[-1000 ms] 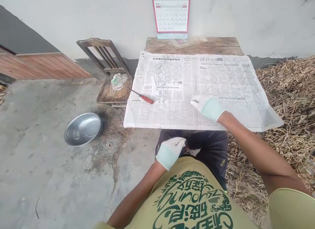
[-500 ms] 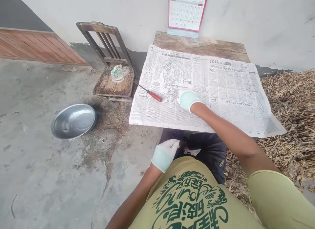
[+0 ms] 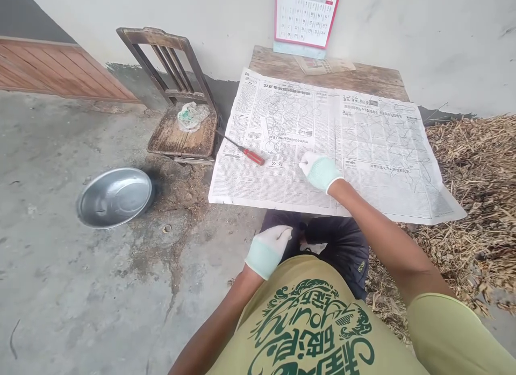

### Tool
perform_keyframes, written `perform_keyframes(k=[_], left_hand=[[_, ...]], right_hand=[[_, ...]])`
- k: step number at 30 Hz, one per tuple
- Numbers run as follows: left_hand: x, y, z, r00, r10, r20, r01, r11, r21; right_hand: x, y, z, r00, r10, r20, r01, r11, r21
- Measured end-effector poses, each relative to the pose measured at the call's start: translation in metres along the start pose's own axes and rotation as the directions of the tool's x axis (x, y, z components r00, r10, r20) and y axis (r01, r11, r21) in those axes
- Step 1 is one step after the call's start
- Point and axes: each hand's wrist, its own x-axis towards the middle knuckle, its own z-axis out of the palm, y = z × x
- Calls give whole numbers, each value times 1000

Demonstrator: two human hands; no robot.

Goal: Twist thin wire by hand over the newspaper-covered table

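Both hands wear white gloves with pale green cuffs. My left hand (image 3: 271,246) is closed above my lap, just off the table's front edge, with nothing visible in it. Over the middle of the spread newspaper (image 3: 371,186), my right hand (image 3: 320,170) has its fingers curled together; whatever they may hold is hidden. To its left lies a red-handled screwdriver (image 3: 253,156), its shaft pointing to the upper left. A pale, narrow thing with a round end (image 3: 265,132) lies on the sheet behind the screwdriver. Looping and zigzag lines mark the paper.
A desk calendar (image 3: 305,17) and a folded paper (image 3: 322,66) are at the back of the wooden table (image 3: 374,82). Left of it stands a wooden chair (image 3: 169,135) with a crumpled plastic bag (image 3: 193,117). A metal basin (image 3: 115,197) is on the floor; dry straw (image 3: 479,197) lies right.
My right hand has moved slightly right and toward me over the newspaper. My left hand remains closed above my lap. The whole view has shifted a little.
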Motion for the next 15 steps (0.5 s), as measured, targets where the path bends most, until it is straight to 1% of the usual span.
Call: perform_keyframes(k=[3, 6, 9, 12, 15], left_hand=[[-1, 8, 0, 1000, -4, -8, 4, 999, -45], [1, 20, -5, 999, -30, -41, 24, 991, -133], [5, 40, -12, 992, -48, -116, 19, 971, -239], [10, 64, -16, 987, 10, -158, -49, 968, -245], [14, 79, -11, 985, 75, -157, -118, 949, -292]], right_hand=[[-16, 4, 0, 993, 0, -117, 15, 992, 126], [-38, 4, 1, 982, -11, -187, 48, 979, 196], [-64, 0, 5, 972, -35, -233, 78, 981, 179], [-87, -6, 12, 960, -86, -265, 127, 982, 143], [-104, -7, 25, 936, -122, -331, 165, 981, 105]])
